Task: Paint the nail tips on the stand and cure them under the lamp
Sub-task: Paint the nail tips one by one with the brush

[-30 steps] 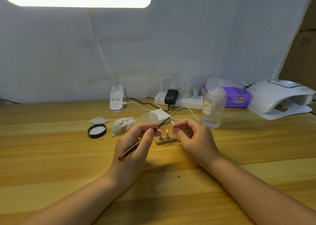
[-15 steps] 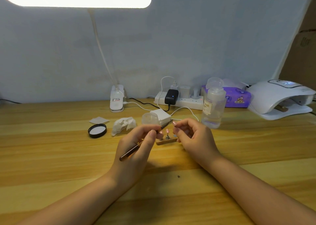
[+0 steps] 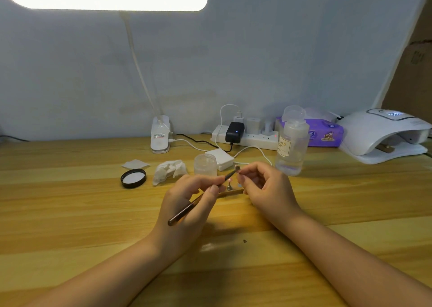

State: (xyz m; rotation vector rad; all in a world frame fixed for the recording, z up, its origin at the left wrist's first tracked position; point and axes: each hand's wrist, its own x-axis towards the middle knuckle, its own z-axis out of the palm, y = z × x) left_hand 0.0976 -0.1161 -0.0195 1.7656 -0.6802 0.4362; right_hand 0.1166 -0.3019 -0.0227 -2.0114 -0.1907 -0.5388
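My left hand point(image 3: 187, 204) grips a thin brown nail brush point(image 3: 194, 202), its bristle end pointing up and right. My right hand point(image 3: 266, 187) pinches a small nail tip point(image 3: 237, 167) between thumb and forefinger, and the brush tip touches it. Between the hands, a small wooden stand point(image 3: 230, 192) lies on the table with a pink nail tip point(image 3: 230, 180) on a metal holder. The rest of the stand is hidden by my fingers. The white curing lamp point(image 3: 383, 134) sits at the far right, its display lit.
A small clear jar point(image 3: 205, 164) stands just behind my hands, its black lid point(image 3: 133, 178) and a crumpled tissue point(image 3: 169, 170) to the left. A clear liquid bottle point(image 3: 292, 143), power strip point(image 3: 245, 137), purple wipes pack point(image 3: 325, 132) and desk lamp base point(image 3: 160, 135) line the back.
My right hand has lifted the nail tip slightly, and the brush tip has risen to meet it. The left hand tilted the brush a little upward.
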